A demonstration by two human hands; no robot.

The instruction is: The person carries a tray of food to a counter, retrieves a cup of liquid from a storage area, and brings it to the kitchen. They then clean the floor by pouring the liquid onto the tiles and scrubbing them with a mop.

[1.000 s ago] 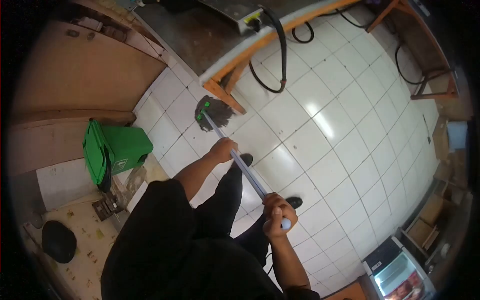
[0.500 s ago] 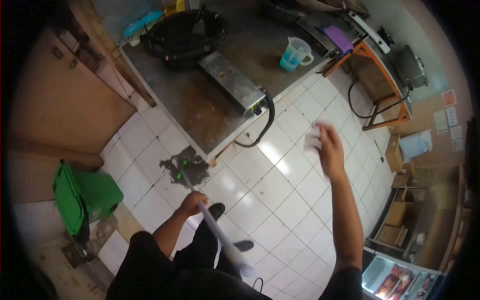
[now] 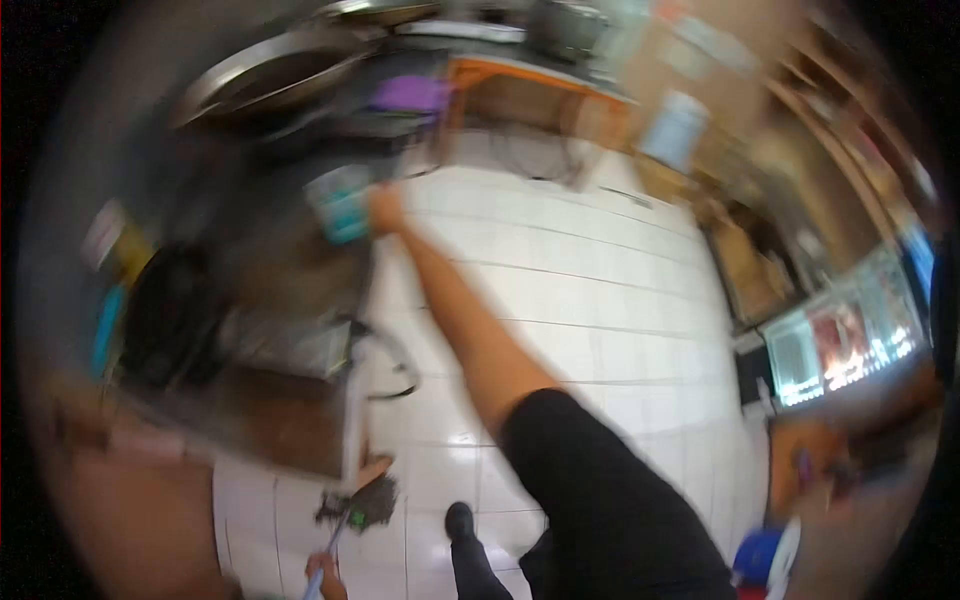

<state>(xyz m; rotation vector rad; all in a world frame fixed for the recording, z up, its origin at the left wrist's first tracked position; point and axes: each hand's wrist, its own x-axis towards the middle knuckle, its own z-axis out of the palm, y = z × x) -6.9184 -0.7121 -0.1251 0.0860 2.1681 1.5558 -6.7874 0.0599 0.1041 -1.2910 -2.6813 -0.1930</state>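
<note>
My left hand (image 3: 325, 578) is closed around the pale handle of a mop (image 3: 340, 535). The dark mop head (image 3: 372, 503), with a green fitting, lies on the tiles by the table corner. My right arm reaches out to a clear plastic measuring jug (image 3: 342, 205) with blue-green liquid in it, at the edge of the dark table (image 3: 285, 425). At the jug's handle side my right hand (image 3: 386, 208) appears closed on the handle, though motion blurs the fingers.
On the table are a large wok (image 3: 275, 75), a black basin (image 3: 170, 315) and a purple cloth (image 3: 412, 95). A hose (image 3: 405, 365) loops off its edge. An orange-framed stand (image 3: 540, 75) is at the back, a lit display case (image 3: 845, 330) at right.
My right hand has moved from above the floor to the jug's handle. The view has swung right, and the green bin has left it. My left hand keeps hold of the mop.
</note>
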